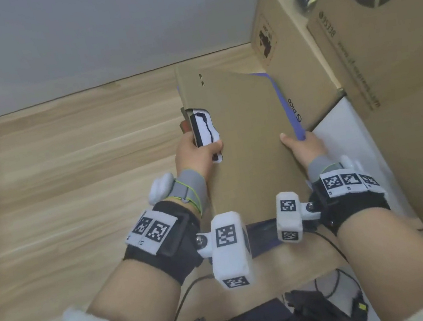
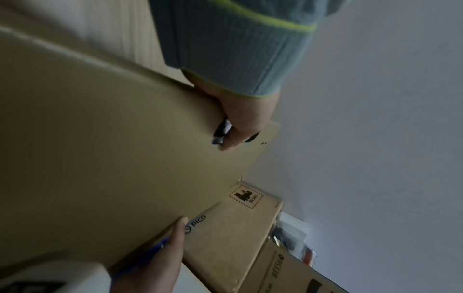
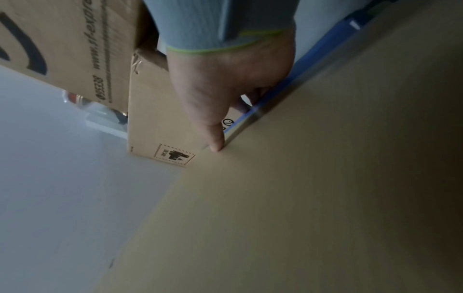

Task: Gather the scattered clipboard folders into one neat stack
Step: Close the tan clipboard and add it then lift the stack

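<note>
Both hands grip a tan clipboard folder [image 1: 245, 131] above a wooden desk [image 1: 65, 172]: the left hand [image 1: 197, 152] clasps its left edge, thumb pressed over a black-and-white clip [image 1: 203, 130], while the right hand [image 1: 303, 148] pinches the right edge together with a blue folder [image 1: 290, 109] beneath. Cardboard boxes [image 1: 355, 50] stand just beside the folders on the right.

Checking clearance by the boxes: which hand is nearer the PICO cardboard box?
Right. The right hand grips the folder stack's edge right beside the PICO box; the left hand holds the stack's far side.
</note>
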The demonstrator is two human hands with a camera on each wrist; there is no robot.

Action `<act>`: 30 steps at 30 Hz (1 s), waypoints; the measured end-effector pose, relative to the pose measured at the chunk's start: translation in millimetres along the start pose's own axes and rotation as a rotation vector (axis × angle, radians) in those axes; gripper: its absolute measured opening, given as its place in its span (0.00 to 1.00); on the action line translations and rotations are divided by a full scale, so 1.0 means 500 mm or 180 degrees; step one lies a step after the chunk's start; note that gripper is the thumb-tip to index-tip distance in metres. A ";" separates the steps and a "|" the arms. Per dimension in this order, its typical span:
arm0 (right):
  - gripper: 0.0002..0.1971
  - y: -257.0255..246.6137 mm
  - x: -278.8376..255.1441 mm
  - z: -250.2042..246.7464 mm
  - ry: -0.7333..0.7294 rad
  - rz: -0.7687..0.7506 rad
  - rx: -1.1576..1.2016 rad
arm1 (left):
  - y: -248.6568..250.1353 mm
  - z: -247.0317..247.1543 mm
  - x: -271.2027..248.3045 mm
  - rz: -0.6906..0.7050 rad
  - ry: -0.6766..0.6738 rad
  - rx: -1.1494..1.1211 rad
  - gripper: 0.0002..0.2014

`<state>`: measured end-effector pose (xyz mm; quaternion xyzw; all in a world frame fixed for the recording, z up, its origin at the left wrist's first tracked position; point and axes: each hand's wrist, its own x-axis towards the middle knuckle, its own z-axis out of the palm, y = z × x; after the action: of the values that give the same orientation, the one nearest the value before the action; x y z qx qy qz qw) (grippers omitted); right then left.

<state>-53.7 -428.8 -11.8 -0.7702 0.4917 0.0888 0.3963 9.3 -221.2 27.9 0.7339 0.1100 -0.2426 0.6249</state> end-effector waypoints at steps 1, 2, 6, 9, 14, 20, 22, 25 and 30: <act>0.38 -0.002 0.001 -0.002 0.0004 0.0002 0.0026 | -0.005 0.002 0.004 0.0011 0.0123 0.0052 0.12; 0.35 -0.003 0.004 -0.005 0.0007 0.0004 0.0044 | -0.012 0.001 0.010 -0.0032 0.0236 0.0066 0.16; 0.30 -0.006 0.010 -0.012 -0.0014 -0.0041 0.0114 | -0.029 -0.010 0.023 -0.0964 -0.0082 -0.0443 0.46; 0.25 -0.004 0.013 -0.018 -0.0017 -0.0026 0.0108 | -0.036 -0.021 0.023 -0.1496 -0.0584 -0.0451 0.50; 0.25 -0.008 0.010 -0.022 -0.0018 0.0151 0.0389 | -0.026 -0.035 0.024 -0.1528 -0.0790 -0.0299 0.28; 0.34 0.002 0.004 0.010 -0.0251 0.0556 0.1112 | -0.054 -0.066 0.059 -0.1346 -0.0246 -0.0039 0.65; 0.39 -0.005 0.002 0.016 -0.0385 0.0595 0.1279 | -0.037 -0.076 0.039 -0.1291 -0.0303 -0.0182 0.57; 0.40 -0.019 -0.010 0.012 -0.0639 0.0562 0.1446 | -0.042 -0.093 0.038 -0.1205 -0.0464 -0.0246 0.55; 0.34 -0.039 -0.035 0.021 -0.0814 0.0375 0.1435 | -0.040 -0.123 0.023 -0.1194 -0.0652 -0.0292 0.40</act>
<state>-43.6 -405.5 0.7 -0.6150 0.4890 0.0965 0.6110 23.6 -159.1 11.1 0.6429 0.1914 -0.4227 0.6094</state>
